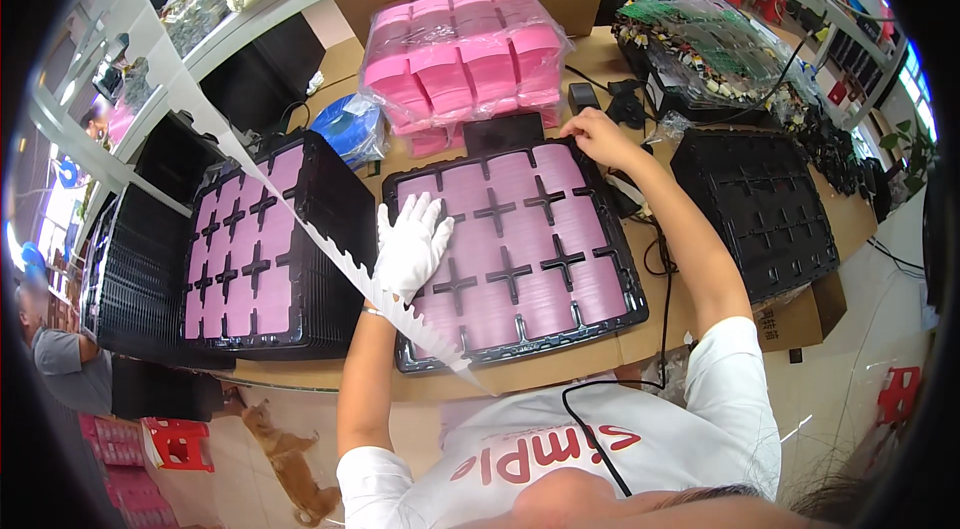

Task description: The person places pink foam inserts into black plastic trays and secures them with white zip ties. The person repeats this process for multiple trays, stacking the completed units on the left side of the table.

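A black plastic tray (508, 274) with cross-shaped dividers lies before me, filled with pink-purple sheet-like pieces (478, 241). My left hand (412, 247), in a white glove, rests flat on the pieces at the tray's left side, fingers spread. At the tray's far right corner is my bare right hand (600, 139), its fingers bent and pressed together; whatever they pinch is too small to make out. Just beyond the tray's far edge sits a flat black box (503, 133), next to that hand.
Left stands a tall stack of filled black trays (330, 259); right, a black tray (760, 209). Wrapped pink foam blocks (465, 59) and green circuit boards (715, 34) stand behind. A jagged white strip (335, 251) crosses the view. A dog (290, 464) is on the floor.
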Demonstrator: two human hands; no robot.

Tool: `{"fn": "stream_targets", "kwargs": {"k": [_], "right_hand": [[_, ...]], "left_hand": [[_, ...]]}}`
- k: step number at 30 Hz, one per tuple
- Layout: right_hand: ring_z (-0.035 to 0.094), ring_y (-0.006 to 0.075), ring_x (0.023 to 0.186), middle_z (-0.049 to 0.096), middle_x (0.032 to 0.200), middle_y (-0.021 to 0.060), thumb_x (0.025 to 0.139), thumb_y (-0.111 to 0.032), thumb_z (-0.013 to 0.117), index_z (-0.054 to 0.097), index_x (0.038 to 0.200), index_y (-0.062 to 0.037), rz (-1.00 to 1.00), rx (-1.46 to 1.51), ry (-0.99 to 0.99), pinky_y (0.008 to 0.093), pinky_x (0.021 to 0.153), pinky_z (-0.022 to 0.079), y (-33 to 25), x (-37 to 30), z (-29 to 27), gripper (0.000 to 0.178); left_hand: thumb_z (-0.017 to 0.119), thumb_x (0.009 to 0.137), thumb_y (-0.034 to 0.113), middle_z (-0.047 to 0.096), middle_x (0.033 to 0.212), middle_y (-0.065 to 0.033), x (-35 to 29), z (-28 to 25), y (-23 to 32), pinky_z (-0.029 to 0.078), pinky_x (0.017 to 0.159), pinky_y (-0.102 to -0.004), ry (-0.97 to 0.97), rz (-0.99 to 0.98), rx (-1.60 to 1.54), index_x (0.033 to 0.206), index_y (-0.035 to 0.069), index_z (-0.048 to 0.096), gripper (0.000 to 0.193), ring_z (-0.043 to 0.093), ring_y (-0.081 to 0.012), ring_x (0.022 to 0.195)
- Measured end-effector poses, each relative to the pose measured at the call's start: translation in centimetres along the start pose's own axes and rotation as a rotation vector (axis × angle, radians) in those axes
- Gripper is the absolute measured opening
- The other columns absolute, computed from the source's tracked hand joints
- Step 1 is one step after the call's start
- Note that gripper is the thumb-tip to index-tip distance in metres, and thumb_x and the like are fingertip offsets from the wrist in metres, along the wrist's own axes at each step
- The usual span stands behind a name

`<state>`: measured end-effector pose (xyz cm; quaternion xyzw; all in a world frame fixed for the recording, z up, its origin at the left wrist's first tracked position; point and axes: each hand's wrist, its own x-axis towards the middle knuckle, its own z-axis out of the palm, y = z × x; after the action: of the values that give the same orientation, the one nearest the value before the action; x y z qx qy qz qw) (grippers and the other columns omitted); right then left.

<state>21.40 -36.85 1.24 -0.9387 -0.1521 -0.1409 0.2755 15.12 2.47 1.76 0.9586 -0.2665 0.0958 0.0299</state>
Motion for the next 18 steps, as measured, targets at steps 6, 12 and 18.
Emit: {"fn": "stream_targets", "kwargs": {"k": [6,12,18], "right_hand": [[0.05,0.0283,0.102,0.061,0.095,0.0109,0.084,-0.025,0.061,0.072,0.099,-0.0169,0.042,0.032,-0.397,0.0394,0.097,0.035,1.1,4.3,0.6,0.02],[0.056,0.0252,0.099,0.067,0.095,0.0103,0.08,-0.042,0.068,0.071,0.091,-0.01,0.266,-0.041,-0.542,0.0423,0.096,0.04,-1.8,6.3,0.7,0.034],[0.063,0.0206,0.074,0.068,0.08,0.0074,0.071,-0.033,0.079,0.067,0.085,-0.0057,0.182,0.132,-0.532,0.036,0.082,0.048,0.5,5.6,-0.5,0.033]], "left_hand": [[0.041,0.101,0.041,0.047,0.146,-0.0126,0.0,0.2,-0.1,0.017,0.114,-0.0595,0.014,-0.005,0.005,0.137,0.009,0.052,0.049,0.041,-0.0277,0.137],[0.039,0.1,0.042,0.046,0.147,-0.0137,-0.1,-0.1,0.0,0.015,0.115,-0.0578,-0.018,-0.033,-0.033,0.138,0.009,0.051,0.052,0.039,-0.028,0.139],[0.041,0.1,0.042,0.047,0.146,-0.0152,0.0,-0.4,0.3,0.016,0.115,-0.0578,0.008,-0.015,-0.038,0.137,0.008,0.052,0.052,0.04,-0.0295,0.138]]}}
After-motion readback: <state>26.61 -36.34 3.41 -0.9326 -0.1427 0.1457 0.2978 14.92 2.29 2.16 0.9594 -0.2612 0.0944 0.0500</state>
